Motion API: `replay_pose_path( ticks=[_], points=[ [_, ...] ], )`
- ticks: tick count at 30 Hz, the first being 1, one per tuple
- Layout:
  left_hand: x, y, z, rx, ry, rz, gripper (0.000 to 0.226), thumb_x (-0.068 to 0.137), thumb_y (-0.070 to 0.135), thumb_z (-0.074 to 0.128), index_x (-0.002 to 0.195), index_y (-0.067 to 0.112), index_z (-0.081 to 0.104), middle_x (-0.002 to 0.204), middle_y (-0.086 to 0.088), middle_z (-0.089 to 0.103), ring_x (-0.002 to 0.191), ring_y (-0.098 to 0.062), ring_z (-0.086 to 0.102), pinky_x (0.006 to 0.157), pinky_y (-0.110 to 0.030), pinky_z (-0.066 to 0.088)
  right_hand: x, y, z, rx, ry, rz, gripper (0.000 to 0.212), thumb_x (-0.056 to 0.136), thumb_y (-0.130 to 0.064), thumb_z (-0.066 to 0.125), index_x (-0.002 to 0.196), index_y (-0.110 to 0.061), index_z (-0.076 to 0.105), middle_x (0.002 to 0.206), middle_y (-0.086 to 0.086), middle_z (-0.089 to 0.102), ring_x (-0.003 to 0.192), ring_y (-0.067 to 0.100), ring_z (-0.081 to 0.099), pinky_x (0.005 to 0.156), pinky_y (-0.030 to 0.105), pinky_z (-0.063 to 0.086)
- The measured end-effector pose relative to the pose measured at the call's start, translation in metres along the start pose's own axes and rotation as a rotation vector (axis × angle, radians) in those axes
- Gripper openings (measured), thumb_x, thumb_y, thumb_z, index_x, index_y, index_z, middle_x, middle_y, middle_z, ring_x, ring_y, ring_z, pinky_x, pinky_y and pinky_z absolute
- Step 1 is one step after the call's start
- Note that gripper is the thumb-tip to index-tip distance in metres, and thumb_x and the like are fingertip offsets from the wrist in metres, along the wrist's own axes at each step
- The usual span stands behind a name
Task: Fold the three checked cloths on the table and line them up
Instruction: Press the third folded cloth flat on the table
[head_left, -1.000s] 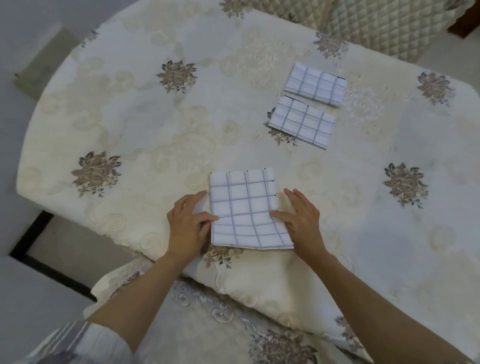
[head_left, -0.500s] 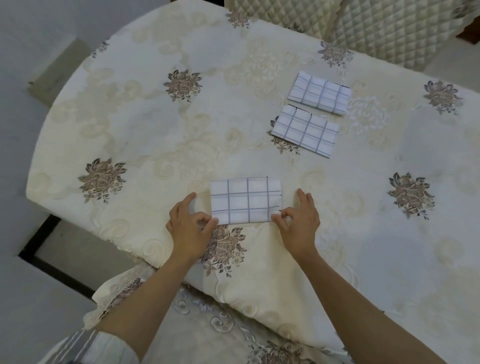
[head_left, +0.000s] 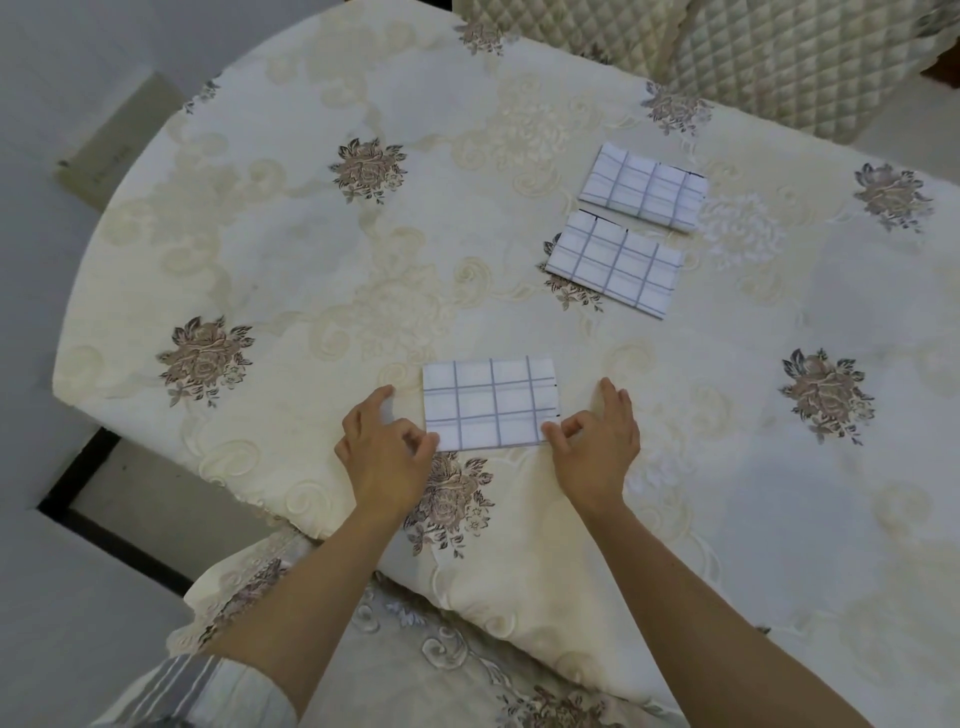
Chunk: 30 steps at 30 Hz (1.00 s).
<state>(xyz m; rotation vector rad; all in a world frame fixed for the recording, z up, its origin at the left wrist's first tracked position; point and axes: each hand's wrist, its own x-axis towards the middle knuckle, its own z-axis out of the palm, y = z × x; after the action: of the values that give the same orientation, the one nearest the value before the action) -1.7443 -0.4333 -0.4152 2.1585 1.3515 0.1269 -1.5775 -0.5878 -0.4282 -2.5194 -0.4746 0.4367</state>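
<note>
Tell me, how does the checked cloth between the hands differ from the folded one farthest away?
The near cloth lies level in the picture; the far cloth sits tilted, its right end lower. The left hand and the right hand pinch the near cloth's lower corners; the far cloth lies untouched, close beside the middle cloth. Both are white with grey checks, folded into similar rectangles.

Cream embroidered tablecloth (head_left: 311, 260) with brown flower motifs (head_left: 370, 169). Quilted beige chair covers (head_left: 779, 67) at far right. Grey floor (head_left: 62, 597), dark strip (head_left: 88, 467) on it at left, beige block (head_left: 111, 135) far left. Another embroidered fabric (head_left: 415, 649) below the near edge.
</note>
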Motion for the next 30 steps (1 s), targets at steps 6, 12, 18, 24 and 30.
replay_pose_path(
  ticks=[6, 12, 18, 24, 30],
  points=[
    [0.002, -0.001, -0.001, 0.049, 0.042, 0.041, 0.022, 0.073, 0.034, 0.076, 0.075, 0.027, 0.055, 0.141, 0.005, 0.042, 0.130, -0.025, 0.033, 0.096, -0.046, 0.031, 0.000, 0.003, -0.001, 0.020, 0.077, -0.051, 0.024, 0.082, -0.032, 0.071, 0.098, -0.017, 0.060, 0.155, 0.010, 0.031, 0.146, 0.027, 0.022, 0.115, 0.051, 0.022],
    [0.013, -0.001, -0.002, 0.279, -0.033, 0.326, 0.046, 0.078, 0.024, 0.078, 0.121, 0.035, 0.065, 0.158, -0.007, 0.027, 0.140, -0.032, 0.022, 0.103, -0.054, 0.031, -0.007, -0.011, 0.015, -0.161, -0.056, -0.434, 0.045, 0.099, -0.041, 0.039, 0.141, -0.027, 0.045, 0.162, 0.014, 0.007, 0.150, 0.031, 0.001, 0.118, 0.055, 0.012],
    [0.028, -0.001, -0.011, 0.534, -0.077, 0.444, 0.059, 0.074, 0.049, 0.078, 0.129, 0.040, 0.059, 0.164, -0.009, 0.013, 0.147, -0.034, 0.015, 0.109, -0.055, 0.026, -0.009, -0.048, 0.039, -0.343, -0.189, -0.486, 0.065, 0.085, -0.044, 0.067, 0.143, -0.029, 0.043, 0.162, 0.014, -0.011, 0.148, 0.031, -0.017, 0.117, 0.051, -0.004],
    [0.040, -0.004, -0.021, 0.610, -0.217, 0.383, 0.084, 0.074, 0.074, 0.059, 0.148, 0.050, 0.027, 0.164, -0.005, -0.013, 0.150, -0.033, -0.007, 0.117, -0.053, 0.011, -0.007, -0.036, 0.036, -0.345, -0.189, -0.442, 0.069, 0.083, -0.057, 0.063, 0.145, -0.038, 0.039, 0.162, 0.013, -0.010, 0.148, 0.033, -0.015, 0.117, 0.054, -0.001],
    [0.044, -0.007, -0.025, 0.666, -0.210, 0.367, 0.096, 0.067, 0.086, 0.053, 0.149, 0.050, 0.020, 0.164, -0.007, -0.014, 0.149, -0.033, -0.008, 0.117, -0.054, 0.011, 0.003, 0.002, 0.011, -0.349, -0.168, -0.359, 0.061, 0.090, -0.062, 0.049, 0.146, -0.046, 0.032, 0.163, 0.008, -0.012, 0.148, 0.030, -0.017, 0.117, 0.053, -0.003]
  ],
)
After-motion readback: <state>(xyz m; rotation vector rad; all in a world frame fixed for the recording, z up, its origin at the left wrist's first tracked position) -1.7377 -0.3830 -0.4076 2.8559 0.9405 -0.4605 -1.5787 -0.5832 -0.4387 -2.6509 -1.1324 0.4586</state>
